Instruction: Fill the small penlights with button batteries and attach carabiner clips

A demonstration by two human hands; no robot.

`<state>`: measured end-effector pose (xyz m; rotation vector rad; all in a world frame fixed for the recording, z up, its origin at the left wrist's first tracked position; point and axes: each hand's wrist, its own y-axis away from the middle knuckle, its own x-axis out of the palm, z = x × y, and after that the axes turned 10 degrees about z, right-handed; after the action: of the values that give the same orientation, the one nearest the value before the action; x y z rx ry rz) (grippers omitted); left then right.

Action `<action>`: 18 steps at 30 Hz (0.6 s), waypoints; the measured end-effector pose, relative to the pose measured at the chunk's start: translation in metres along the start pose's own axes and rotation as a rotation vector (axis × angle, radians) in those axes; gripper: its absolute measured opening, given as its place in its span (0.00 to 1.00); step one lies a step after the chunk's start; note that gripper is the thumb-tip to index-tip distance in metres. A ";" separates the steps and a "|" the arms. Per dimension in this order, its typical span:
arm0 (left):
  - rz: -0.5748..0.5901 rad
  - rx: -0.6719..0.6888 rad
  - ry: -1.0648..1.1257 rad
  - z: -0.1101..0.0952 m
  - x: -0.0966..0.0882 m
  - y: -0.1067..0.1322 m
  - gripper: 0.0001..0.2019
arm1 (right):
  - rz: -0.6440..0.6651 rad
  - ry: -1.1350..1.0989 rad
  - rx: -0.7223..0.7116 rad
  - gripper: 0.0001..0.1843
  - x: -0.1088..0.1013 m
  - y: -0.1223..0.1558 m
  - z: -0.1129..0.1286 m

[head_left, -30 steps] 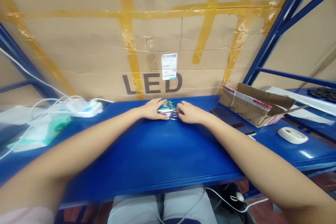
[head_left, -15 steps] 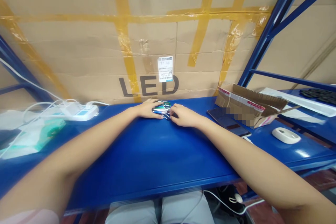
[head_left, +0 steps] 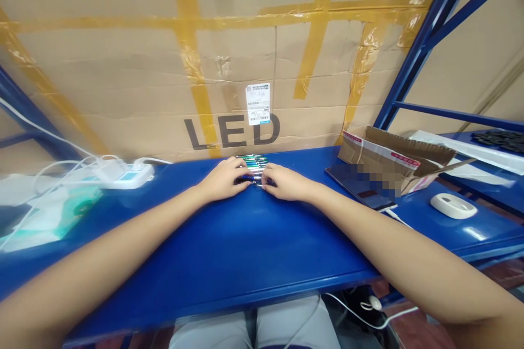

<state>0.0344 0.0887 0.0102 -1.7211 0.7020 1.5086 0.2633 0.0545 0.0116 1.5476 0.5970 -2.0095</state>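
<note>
A row of several pens (head_left: 255, 161), with green, white and dark blue barrels, lies side by side on the blue table (head_left: 229, 245) near its back edge. My left hand (head_left: 223, 179) is at their left ends, thumb and fingers curved around the nearest dark pens. At the right ends, the bent fingers of my right hand (head_left: 284, 181) press against the same near pens. Both hands rest low, close to the tabletop, and their fingers partly cover the pens.
A large taped cardboard box (head_left: 143, 87) stands behind the table. To the right are a phone (head_left: 356, 188) with a white cable, an open cardboard box (head_left: 376, 161) and a white oval device (head_left: 453, 205). A power strip (head_left: 139, 175) and a green-white packet (head_left: 61, 218) lie left.
My left hand has drawn slightly back toward me, down to the near pens, uncovering more of the green ones. My right hand remains at the right ends. The camera view has shifted a little.
</note>
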 end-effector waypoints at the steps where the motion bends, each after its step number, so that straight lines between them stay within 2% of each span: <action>1: 0.004 0.010 -0.002 -0.001 0.000 0.001 0.13 | -0.001 -0.006 -0.011 0.03 0.000 0.000 0.001; 7: 0.033 0.005 0.044 -0.009 -0.002 0.007 0.10 | -0.074 -0.118 -0.056 0.03 -0.002 0.002 0.007; 11: 0.010 -0.068 0.136 -0.018 -0.006 0.018 0.10 | -0.130 -0.221 -0.122 0.03 -0.005 0.004 0.011; 15: -0.016 -0.168 0.294 -0.034 -0.011 0.038 0.12 | -0.135 -0.261 -0.209 0.01 -0.005 0.006 0.018; 18: -0.061 -0.225 0.347 -0.044 -0.012 0.052 0.12 | -0.106 -0.299 -0.241 0.10 -0.002 0.008 0.026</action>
<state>0.0170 0.0214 0.0149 -2.1877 0.6638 1.2987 0.2497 0.0327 0.0195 1.0706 0.7791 -2.1047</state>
